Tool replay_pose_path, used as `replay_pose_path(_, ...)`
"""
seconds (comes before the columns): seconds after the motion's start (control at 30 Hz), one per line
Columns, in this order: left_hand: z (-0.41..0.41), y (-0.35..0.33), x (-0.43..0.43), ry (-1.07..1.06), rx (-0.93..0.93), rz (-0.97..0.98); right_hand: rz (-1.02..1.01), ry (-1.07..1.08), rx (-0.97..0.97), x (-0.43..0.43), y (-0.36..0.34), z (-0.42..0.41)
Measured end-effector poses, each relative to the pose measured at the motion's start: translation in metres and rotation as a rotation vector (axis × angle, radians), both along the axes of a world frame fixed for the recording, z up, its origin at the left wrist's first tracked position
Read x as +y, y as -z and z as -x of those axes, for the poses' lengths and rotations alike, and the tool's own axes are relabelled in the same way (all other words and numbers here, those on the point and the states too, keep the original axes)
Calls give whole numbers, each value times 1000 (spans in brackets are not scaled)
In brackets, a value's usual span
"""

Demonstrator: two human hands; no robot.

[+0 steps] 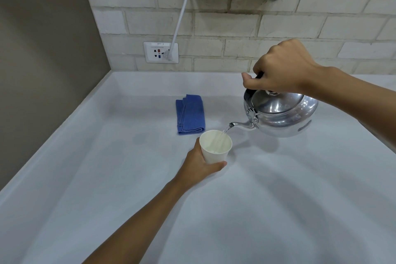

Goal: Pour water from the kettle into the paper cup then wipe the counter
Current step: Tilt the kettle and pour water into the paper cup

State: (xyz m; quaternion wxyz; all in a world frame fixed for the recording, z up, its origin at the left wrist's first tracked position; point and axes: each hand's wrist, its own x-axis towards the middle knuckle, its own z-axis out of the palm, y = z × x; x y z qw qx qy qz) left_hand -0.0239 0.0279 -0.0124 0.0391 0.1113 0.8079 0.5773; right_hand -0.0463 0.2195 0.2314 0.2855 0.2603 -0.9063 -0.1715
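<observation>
Right hand [282,66]: fingers closed round kettle [282,115] handle, kettle tipped, spout at cup's 2 o'clock rim, thin stream running. Left hand [198,164]: fingers wrapped on cup [215,150], steadying it on desk [278,199]. Cloth [190,114] folded at cup's 11 o'clock. Advice: keep tilt shallow, spout over rim, stop short of brim.

wall socket [160,52], white label reading "9PP-2"
</observation>
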Motion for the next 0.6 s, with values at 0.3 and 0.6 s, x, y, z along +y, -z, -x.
replay_pose_path(0.3,1,1,0,1,2,-4,-3,1,12,-1,-2,1)
replay_pose_path(0.6,0,0,0,1,4,-8,-8,-8,35,-1,-2,1)
